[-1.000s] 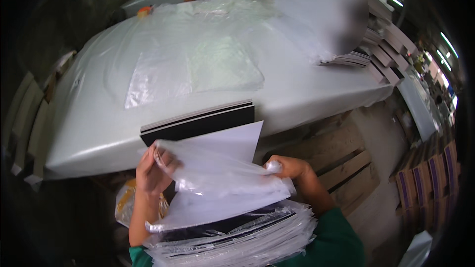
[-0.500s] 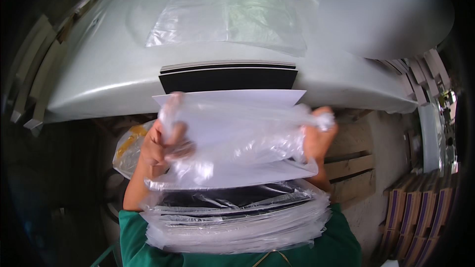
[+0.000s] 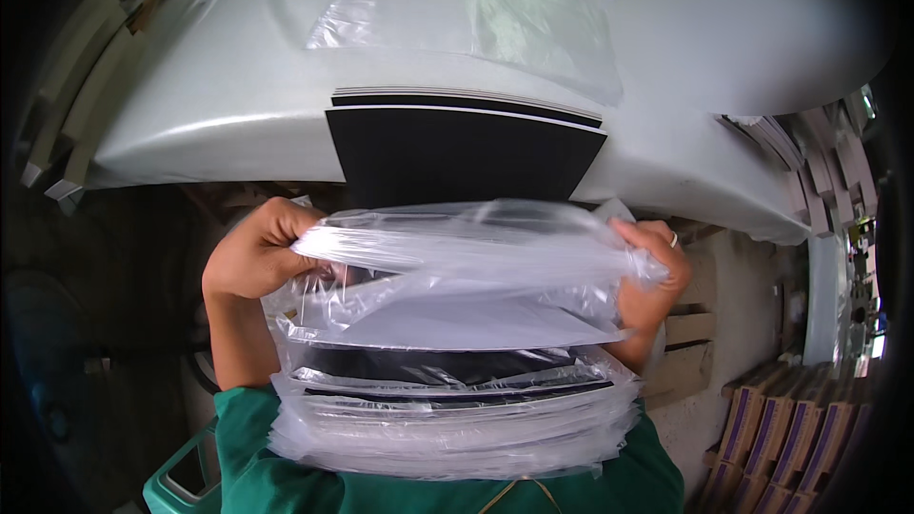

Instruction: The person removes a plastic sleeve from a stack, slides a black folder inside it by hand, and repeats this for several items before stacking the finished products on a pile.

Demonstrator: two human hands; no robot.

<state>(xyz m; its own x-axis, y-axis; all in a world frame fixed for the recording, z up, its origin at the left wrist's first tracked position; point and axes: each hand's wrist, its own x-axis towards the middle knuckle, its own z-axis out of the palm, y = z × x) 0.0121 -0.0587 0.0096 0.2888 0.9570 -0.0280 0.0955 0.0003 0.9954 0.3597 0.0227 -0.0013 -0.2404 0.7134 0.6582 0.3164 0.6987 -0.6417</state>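
Note:
A clear plastic bag (image 3: 476, 252) with a white sheet (image 3: 476, 320) inside is stretched between my two hands, its near part over a stack. My left hand (image 3: 269, 249) pinches the bag's left upper corner, fingertips partly hidden by the film. At the other end my right hand (image 3: 655, 262), a ring on one finger, grips the bag's right corner. Right below lies the thick stack of plastic-wrapped boards (image 3: 447, 443), close against my body. Beyond the bag, several black boards (image 3: 466, 157) with pale edges lean at the table's front edge.
A large table under pale plastic sheeting (image 3: 219, 86) spans the far side, with a flat clear plastic sheet (image 3: 400, 14) on it. Cardboard-coloured stacked pieces (image 3: 785, 428) stand at lower right. A green stool (image 3: 186, 466) is at lower left. Grey panels (image 3: 81, 86) line the far left.
My hands have spread a little apart and the bag's upper edge has folded down toward me. The white sheet's top edge no longer shows above it, uncovering more of the black boards.

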